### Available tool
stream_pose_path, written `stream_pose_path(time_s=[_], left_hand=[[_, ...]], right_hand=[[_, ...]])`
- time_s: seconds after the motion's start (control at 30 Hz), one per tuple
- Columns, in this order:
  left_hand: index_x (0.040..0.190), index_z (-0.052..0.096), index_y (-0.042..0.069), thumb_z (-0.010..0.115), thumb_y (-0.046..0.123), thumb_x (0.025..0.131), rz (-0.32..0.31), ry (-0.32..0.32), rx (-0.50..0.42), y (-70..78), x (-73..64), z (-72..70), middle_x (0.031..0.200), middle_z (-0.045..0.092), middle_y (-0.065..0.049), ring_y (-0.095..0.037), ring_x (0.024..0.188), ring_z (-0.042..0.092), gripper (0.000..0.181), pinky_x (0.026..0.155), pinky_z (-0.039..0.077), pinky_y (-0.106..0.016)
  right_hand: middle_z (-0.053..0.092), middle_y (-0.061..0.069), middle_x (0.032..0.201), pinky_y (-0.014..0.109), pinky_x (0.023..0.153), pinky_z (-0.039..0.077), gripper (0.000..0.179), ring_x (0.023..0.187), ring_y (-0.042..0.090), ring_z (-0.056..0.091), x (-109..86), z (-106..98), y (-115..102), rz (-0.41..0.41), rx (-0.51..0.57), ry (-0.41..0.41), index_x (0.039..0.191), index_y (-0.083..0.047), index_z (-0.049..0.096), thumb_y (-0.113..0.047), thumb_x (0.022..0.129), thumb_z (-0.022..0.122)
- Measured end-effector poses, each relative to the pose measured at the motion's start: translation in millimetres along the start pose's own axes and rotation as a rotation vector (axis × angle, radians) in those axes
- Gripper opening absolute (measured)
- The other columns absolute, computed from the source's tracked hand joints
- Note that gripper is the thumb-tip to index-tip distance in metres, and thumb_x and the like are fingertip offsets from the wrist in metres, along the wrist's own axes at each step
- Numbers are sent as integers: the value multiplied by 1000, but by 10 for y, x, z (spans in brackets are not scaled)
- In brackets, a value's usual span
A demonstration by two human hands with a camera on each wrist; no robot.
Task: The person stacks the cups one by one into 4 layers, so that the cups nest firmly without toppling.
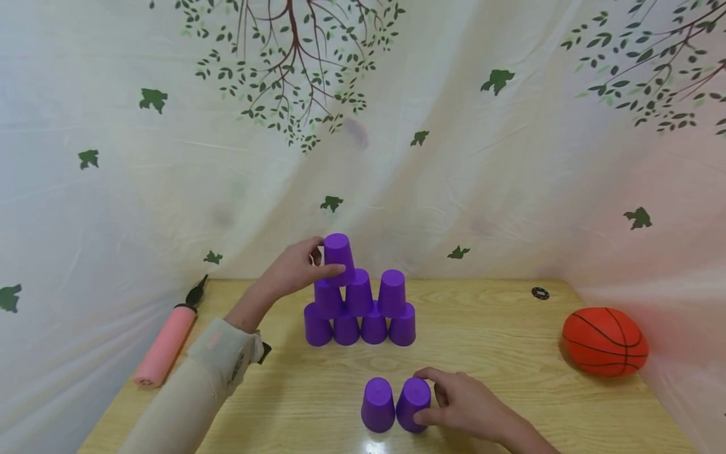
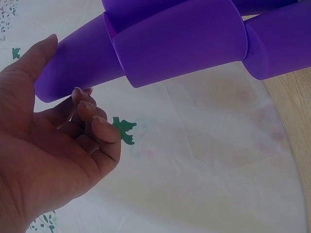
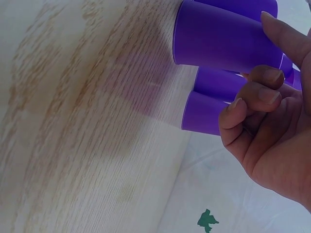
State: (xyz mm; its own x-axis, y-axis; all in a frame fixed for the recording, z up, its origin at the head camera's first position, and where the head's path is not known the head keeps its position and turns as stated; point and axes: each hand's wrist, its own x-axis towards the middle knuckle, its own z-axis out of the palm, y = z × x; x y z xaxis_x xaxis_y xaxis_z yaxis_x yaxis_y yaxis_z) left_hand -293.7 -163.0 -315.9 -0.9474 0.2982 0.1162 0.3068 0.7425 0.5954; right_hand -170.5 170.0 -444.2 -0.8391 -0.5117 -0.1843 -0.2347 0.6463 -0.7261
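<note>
Upside-down purple cups stand stacked on the table, with several in the bottom row (image 1: 374, 326) and three in the row above (image 1: 392, 294). My left hand (image 1: 295, 268) pinches the top cup (image 1: 338, 257) at the left end of that second row. In the left wrist view, this cup (image 2: 82, 63) lies between thumb and fingers, its rim against the cups below. Nearer me, my right hand (image 1: 467, 407) pinches an upside-down cup (image 1: 416, 396), thumb in front and index finger behind its top. Left of it stands another purple cup (image 1: 377, 407).
A pink hand pump (image 1: 166, 345) with a black nozzle lies at the table's left edge. On the right sits an orange basketball-patterned ball (image 1: 605, 342), and a black chip (image 1: 541, 293) lies near the back edge. A white leaf-printed sheet (image 1: 386, 208) hangs behind the table.
</note>
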Motion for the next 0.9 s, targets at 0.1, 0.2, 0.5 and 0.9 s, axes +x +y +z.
stream_pose_path(time_s=[0.1, 0.2, 0.5, 0.9], left_hand=[[130, 55, 14, 73, 51, 86, 6, -12, -3, -14, -25, -31, 91, 59, -6, -21, 73, 53, 60, 61, 45, -32], [138, 51, 15, 73, 51, 87, 3, -42, 4, -62, -72, -88, 94, 58, -6, -20, 75, 52, 67, 63, 44, -32], [133, 55, 12, 72, 50, 89, -5, -74, 40, -278, -332, -348, 94, 57, -6, -19, 78, 53, 61, 67, 45, -32], [124, 62, 15, 71, 44, 91, -42, -407, 57, -212, -920, -258, 87, 62, -1, -16, 75, 57, 46, 66, 46, -33]], right_hand=[[54, -12, 67, 21, 49, 34, 52, 56, 2, 44, 3, 8, -3, -7, -6, 6, 124, -23, 65, -51, 82, 77], [54, -12, 67, 21, 49, 34, 51, 57, 2, 44, 4, 11, -10, -9, -6, 4, 124, -24, 65, -51, 82, 77], [53, -13, 65, 22, 48, 35, 49, 54, 1, 44, -2, -11, -37, -32, -56, 54, 121, -29, 65, -54, 81, 77], [52, -12, 65, 23, 47, 35, 51, 53, 1, 43, -43, -86, -76, -48, -67, 77, 123, -27, 64, -52, 82, 77]])
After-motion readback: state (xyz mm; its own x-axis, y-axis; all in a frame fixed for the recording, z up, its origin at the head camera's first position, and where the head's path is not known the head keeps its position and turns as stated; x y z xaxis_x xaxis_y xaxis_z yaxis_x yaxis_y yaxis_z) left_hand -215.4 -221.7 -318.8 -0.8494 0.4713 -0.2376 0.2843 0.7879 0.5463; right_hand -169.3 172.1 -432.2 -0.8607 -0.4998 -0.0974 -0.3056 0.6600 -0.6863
